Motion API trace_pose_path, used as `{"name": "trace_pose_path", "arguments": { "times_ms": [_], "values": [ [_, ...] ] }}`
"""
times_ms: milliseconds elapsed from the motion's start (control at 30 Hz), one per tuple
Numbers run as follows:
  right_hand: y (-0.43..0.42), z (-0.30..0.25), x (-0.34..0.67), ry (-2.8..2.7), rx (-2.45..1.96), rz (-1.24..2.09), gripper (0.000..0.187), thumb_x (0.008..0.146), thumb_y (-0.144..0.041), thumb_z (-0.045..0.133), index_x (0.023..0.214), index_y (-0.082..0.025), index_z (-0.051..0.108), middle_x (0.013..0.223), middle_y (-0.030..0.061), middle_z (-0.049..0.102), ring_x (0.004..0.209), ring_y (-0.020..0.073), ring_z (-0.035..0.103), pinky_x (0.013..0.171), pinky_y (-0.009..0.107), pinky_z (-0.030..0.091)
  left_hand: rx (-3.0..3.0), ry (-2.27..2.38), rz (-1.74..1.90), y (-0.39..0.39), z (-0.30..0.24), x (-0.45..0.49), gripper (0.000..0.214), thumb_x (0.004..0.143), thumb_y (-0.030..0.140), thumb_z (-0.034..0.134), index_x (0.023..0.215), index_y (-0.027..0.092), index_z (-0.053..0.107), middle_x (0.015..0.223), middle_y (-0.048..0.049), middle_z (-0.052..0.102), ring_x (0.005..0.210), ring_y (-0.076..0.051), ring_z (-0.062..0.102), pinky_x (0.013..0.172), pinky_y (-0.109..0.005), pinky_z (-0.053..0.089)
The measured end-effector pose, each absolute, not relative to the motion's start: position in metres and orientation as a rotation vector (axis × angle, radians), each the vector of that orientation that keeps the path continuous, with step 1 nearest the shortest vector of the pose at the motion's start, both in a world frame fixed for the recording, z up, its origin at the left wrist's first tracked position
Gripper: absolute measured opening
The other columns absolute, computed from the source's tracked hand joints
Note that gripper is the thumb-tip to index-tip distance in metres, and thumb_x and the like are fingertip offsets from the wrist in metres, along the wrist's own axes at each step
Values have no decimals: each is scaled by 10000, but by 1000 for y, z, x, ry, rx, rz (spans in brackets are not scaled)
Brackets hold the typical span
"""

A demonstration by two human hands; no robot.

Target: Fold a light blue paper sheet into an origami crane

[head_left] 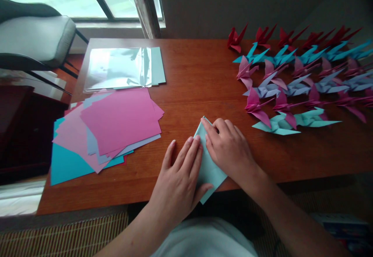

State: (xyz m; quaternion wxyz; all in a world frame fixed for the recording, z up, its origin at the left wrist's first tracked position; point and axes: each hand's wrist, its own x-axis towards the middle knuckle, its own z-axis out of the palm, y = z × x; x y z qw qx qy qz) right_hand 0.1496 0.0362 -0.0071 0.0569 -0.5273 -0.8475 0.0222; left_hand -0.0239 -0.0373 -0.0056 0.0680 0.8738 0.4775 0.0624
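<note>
A folded piece of pale mint paper (pixel 210 169) lies at the near edge of the wooden table (pixel 198 74), its lower corner hanging past the edge. My left hand (pixel 178 179) lies flat on the paper's left side, fingers stretched out and together. My right hand (pixel 229 148) presses on the paper's right side, its fingers curled with the tips at the upper fold near the top corner.
A loose pile of pink, lilac and blue paper sheets (pixel 107 130) lies to the left. Behind it is a shiny clear plastic sleeve (pixel 121 68). Rows of folded paper cranes (pixel 294 78) in red, teal, pink, lilac and mint fill the right. A grey chair (pixel 35 35) stands by the window.
</note>
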Motion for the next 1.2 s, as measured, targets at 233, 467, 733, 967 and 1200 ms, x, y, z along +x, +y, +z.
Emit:
{"name": "trace_pose_path", "arguments": {
  "times_ms": [233, 467, 733, 967, 1200],
  "values": [
    [37, -4, 142, -2563, -1689, -13, 453, 1009, -209, 433, 1449, -137, 512, 982, 110, 627, 901, 251, 531, 721, 382, 414, 2626, 1448, 187, -37, -4, -23, 788, 992, 612, 391, 1543, 49, 370, 1650, -137, 297, 1530, -301, 274, 1271, -491, 91],
    [40, -3, 141, -2588, -1714, -8, 464, 1005, -213, 444, 1460, -141, 500, 1009, 110, 630, 931, 257, 541, 705, 377, 420, 2617, 1454, 181, -38, -5, -24, 789, 991, 622, 382, 1549, 65, 365, 1653, -134, 296, 1535, -306, 260, 1269, -495, 104],
    [34, -8, 146, -2613, -1618, -77, 462, 1001, -197, 469, 1457, -133, 510, 984, 107, 623, 912, 258, 518, 730, 382, 428, 2613, 1467, 144, -39, -6, -24, 808, 978, 648, 386, 1562, 91, 348, 1662, -121, 280, 1544, -299, 236, 1267, -496, 129],
    [33, -5, 148, -2615, -1544, -83, 414, 1004, -178, 479, 1407, -171, 571, 949, 92, 623, 883, 240, 519, 730, 364, 432, 2623, 1467, 133, -38, -2, -24, 791, 983, 640, 380, 1556, 96, 364, 1651, -129, 310, 1542, -302, 244, 1261, -509, 124],
    [26, -6, 150, -2629, -1456, 14, 402, 1007, -177, 499, 1397, -196, 594, 967, 85, 638, 884, 225, 531, 755, 354, 444, 2602, 1483, 151, -37, -1, -22, 751, 991, 609, 386, 1544, 102, 390, 1650, -132, 310, 1542, -295, 246, 1263, -498, 114]
  ]
}}
